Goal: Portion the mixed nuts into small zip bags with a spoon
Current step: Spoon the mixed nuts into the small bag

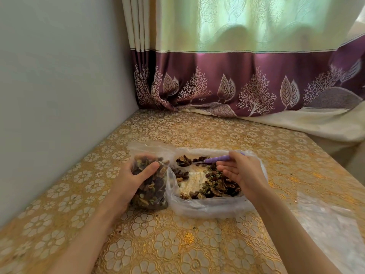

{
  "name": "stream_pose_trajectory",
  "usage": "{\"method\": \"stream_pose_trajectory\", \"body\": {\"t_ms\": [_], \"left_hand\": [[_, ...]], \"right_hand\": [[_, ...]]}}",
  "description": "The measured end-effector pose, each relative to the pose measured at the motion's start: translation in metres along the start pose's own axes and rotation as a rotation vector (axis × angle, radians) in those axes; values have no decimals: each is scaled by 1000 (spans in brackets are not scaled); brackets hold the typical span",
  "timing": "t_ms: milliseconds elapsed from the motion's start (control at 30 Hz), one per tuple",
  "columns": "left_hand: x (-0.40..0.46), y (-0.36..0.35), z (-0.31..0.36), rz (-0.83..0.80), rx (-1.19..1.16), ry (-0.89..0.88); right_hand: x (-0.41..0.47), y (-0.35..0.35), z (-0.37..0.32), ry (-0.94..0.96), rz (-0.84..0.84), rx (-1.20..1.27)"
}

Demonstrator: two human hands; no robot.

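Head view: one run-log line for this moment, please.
left hand: grips zip bag | right hand: holds spoon, loaded | mixed nuts: in tray

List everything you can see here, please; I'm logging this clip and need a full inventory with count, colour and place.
small zip bag: one, clear, nearly full of nuts, left of the big bag, upright on the table
big bag: one, clear plastic, open, centre of the table
mixed nuts: one loose pile, brown and dark, inside the big bag
spoon: one, purple handle, bowl loaded with nuts, over the big bag
table: one, gold floral cover, against the wall
curtain: one, green and purple with leaf print, behind the table
wall: one, grey, left
left hand: grips the small zip bag
right hand: holds the spoon
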State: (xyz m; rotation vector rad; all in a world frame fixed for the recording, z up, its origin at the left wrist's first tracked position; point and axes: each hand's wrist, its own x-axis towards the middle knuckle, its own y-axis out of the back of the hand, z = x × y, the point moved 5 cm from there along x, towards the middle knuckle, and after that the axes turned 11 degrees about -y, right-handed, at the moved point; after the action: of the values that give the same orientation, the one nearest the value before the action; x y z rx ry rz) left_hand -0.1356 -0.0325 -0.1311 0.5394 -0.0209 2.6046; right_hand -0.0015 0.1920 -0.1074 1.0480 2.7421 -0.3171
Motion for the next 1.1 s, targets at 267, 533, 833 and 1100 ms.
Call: {"method": "stream_pose_trajectory", "body": {"t_ms": [267, 533, 833, 1100], "left_hand": [[0, -6, -1, -90, 81, 3], [-3, -11, 1, -123, 90, 27], [-2, -11, -2, -116, -8, 49], [-2, -9, -1, -90, -40, 13]], "right_hand": [[-8, 9, -19, 70, 33, 66], [-28, -2, -43, 200, -73, 134], [-56, -33, -50, 396, -224, -5], [-48, -28, -51, 408, -265, 73]]}}
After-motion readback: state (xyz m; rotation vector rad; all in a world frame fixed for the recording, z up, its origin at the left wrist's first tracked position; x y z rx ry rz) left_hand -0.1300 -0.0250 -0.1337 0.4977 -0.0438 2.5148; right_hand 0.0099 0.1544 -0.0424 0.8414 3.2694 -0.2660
